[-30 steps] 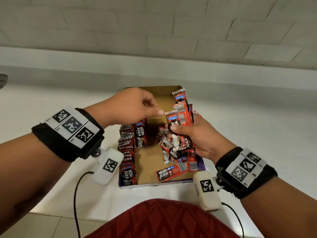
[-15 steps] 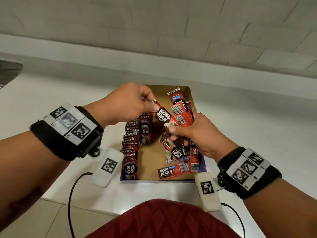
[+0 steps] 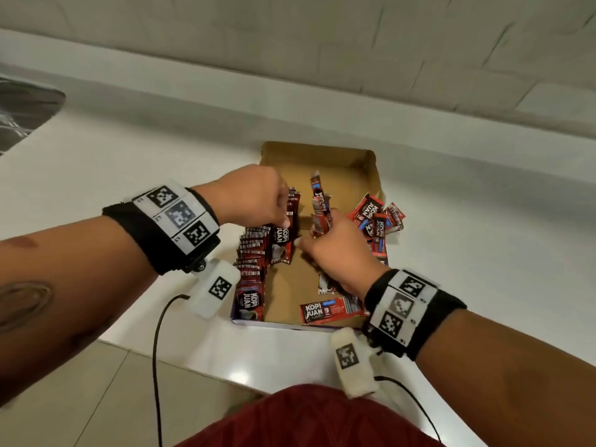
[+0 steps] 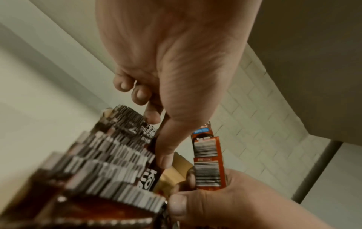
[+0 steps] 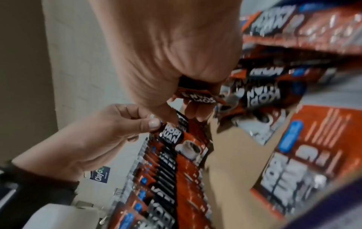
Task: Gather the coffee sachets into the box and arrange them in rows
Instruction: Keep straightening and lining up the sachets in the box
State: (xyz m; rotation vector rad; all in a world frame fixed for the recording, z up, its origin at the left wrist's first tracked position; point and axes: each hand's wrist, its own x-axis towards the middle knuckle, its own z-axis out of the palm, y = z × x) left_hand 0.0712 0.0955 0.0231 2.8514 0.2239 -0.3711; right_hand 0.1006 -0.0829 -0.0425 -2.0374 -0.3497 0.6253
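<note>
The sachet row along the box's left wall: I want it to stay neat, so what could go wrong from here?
1. The left hand is setting a sachet at the row; a nudge could tip the upright ones.
2. The right hand holds a loose bundle; some may slip out.
3. Sachets overhanging the box's right wall could fall outside.

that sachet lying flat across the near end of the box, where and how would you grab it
Probably by its left short end, the KOPI JUAN end of the flat sachet. It lies face up on the box floor with bare cardboard to its left, while its other end runs under the right hand. Come from above-left and pinch that edge with thumb and finger.
</note>
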